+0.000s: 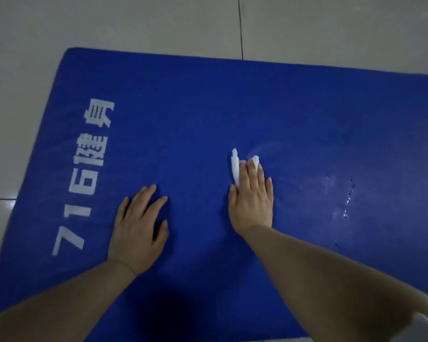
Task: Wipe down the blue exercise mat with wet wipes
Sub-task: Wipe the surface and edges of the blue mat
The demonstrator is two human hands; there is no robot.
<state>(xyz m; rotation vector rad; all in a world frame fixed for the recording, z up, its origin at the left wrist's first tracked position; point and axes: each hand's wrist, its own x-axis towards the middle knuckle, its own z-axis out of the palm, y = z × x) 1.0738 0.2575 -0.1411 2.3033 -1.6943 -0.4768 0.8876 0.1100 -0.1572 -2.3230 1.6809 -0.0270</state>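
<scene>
2 hands flat, fingers straight | right hand [252, 196] presses wipe [235, 169] | mat [307, 114] runs left-right

Dim, soft picture; glare on floor tile [9, 204], wide-angle bowing.

Wipe [235, 169] mostly under right hand [252, 201]; mat [307, 114] cut off at right edge

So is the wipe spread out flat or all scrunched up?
Scrunched up: the wipe is bunched under the right hand's flat fingers, with white folds poking out.
</scene>
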